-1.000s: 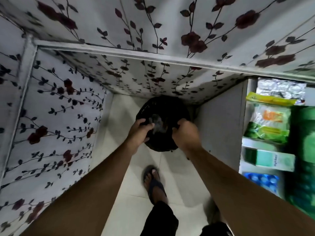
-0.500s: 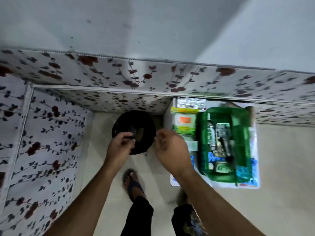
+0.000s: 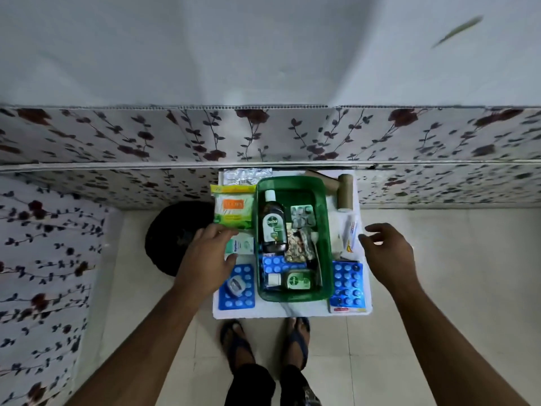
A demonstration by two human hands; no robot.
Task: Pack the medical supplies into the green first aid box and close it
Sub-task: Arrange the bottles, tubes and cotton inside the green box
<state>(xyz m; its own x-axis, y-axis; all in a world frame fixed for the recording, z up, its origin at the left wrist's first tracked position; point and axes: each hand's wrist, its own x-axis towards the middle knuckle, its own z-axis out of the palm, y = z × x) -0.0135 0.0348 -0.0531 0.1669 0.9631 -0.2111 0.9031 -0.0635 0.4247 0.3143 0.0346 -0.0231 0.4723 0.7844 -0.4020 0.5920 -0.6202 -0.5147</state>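
Note:
The green first aid box (image 3: 326, 227) stands open on a small white table (image 3: 292, 311). Inside lie a tall Dettol bottle (image 3: 273, 225), a small green bottle (image 3: 294, 281), blister strips and a blue pill sheet. Left of the box sit a green-yellow packet (image 3: 233, 210), a small white carton (image 3: 243, 244) and a blue pill sheet (image 3: 244, 300) with a tape roll on it. On the right are a white tube (image 3: 351, 231) and another blue pill sheet (image 3: 348, 284). My left hand (image 3: 206, 257) hovers open over the carton. My right hand (image 3: 388, 253) hovers open beside the tube.
A black round bin (image 3: 172, 238) stands on the floor left of the table. Brown rolls (image 3: 344, 190) and silver blister strips (image 3: 247, 175) lie at the table's back. Floral panels enclose the left side and back. My sandalled feet (image 3: 237, 339) stand at the table's front edge.
Both hands have let go of the black bin and moved right. The view has swung from the bin to the table, and my hands now hover on either side of the green box.

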